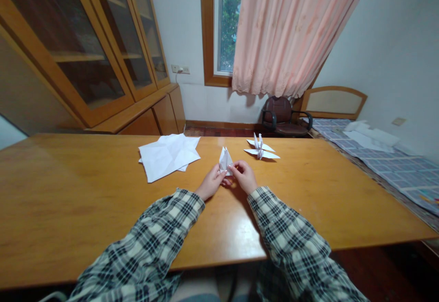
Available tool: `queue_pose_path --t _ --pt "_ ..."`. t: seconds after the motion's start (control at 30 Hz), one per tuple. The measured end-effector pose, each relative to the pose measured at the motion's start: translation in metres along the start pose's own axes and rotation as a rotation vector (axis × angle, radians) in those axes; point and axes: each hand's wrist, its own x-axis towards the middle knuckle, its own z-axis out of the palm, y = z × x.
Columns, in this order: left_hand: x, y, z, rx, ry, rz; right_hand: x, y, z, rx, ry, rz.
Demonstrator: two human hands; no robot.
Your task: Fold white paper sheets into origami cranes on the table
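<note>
A small folded white paper piece stands pointed upward just above the wooden table. My left hand pinches its lower left edge, fingers closed. My right hand pinches its lower right edge, fingers closed too. Both arms wear plaid sleeves. A finished white paper crane rests on the table a little beyond and to the right of my hands. A loose stack of white paper sheets lies to the left of the hands.
A wooden cabinet with glass doors stands at the left behind the table. A dark office chair sits under the pink curtain by the window. A bed with a patterned cover runs along the right.
</note>
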Motion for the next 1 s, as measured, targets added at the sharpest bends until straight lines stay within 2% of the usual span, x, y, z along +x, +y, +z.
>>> queue_pose_path --t 0.7,1.0 --pt "-0.0039 0.0027 -0.0034 0.037 -0.207 -0.044 0.0019 -0.0049 -0.0072 -0.029 0.032 -0.039" --pt "-0.0042 0.0021 0.0019 0.104 -0.152 -0.042 0.0023 0.0032 -0.0034 -0.012 -0.007 -0.019"
